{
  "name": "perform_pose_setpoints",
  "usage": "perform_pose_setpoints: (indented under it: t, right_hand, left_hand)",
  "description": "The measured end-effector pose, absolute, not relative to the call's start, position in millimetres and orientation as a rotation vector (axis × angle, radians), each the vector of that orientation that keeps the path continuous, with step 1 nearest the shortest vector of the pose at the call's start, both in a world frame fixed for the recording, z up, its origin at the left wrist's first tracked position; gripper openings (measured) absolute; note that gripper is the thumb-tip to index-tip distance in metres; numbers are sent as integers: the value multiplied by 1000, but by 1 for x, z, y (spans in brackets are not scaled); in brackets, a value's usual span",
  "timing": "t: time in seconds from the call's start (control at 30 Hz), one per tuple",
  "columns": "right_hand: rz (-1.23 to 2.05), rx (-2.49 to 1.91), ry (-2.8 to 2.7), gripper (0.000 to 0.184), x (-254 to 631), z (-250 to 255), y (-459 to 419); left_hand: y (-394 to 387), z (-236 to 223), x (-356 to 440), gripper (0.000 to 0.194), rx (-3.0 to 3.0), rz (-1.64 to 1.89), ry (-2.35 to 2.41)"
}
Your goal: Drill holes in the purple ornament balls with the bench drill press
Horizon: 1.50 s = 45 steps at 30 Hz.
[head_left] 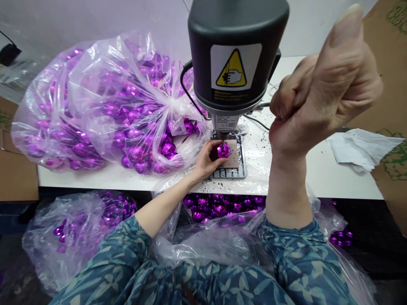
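My left hand (206, 161) grips a shiny purple faceted ball (224, 150) between thumb and fingers. The ball rests on a brown square board (233, 159) on the grey metal base plate (244, 169), directly below the chuck of a black drill press (233, 27). Whether the bit has entered the ball is too small to tell. Raised at the right of the drill head, my right hand (327, 91) is closed round the drill press handle (263, 105); the fist hides most of that handle.
Large clear bags of purple balls (104, 106) lie left of the press. An open bag (219, 207) with more balls hangs below the table edge. Dark shavings dot the white table (343, 182). White paper (359, 146) and a cardboard box (389, 84) are at right.
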State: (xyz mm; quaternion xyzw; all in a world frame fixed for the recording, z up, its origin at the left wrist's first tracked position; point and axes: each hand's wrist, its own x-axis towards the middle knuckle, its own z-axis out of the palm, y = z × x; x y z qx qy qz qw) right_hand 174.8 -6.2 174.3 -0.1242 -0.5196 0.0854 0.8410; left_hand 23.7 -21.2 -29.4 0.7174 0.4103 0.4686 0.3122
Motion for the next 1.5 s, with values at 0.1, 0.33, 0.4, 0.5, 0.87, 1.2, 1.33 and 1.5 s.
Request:
perform_pose_setpoints:
  t: [0.1,0.33,0.4,0.5,0.87,1.2,1.33,1.5]
  right_hand:
    - [201,-363,-1067,33,172,169,-18]
    - [92,-235,-1060,47,169,145,-24]
    - [53,-200,-1078,47,171,139,-20]
    - [2,-204,-1064,50,173,131,-15]
    - [-133,-142,-1112,49,183,107,-8]
    - [-156,-81,-1169,52,182,109,-6]
    - [-19,-194,-1154,53,178,130,-15]
    - [-3,-201,-1181,50,178,134,-17]
  left_hand:
    - [-22,-32,24,56,1876,1271,1071]
    - [-21,-31,25,53,1911,1267,1091]
    - [-21,-32,25,53,1912,1271,1094]
    - [-20,-32,25,53,1928,1268,1094]
    - [-21,-31,25,52,1921,1283,1073]
    - [-21,-32,26,53,1908,1294,1084]
    - [-21,-32,26,53,1948,1311,1054]
    - [-21,-32,26,53,1969,1317,1074]
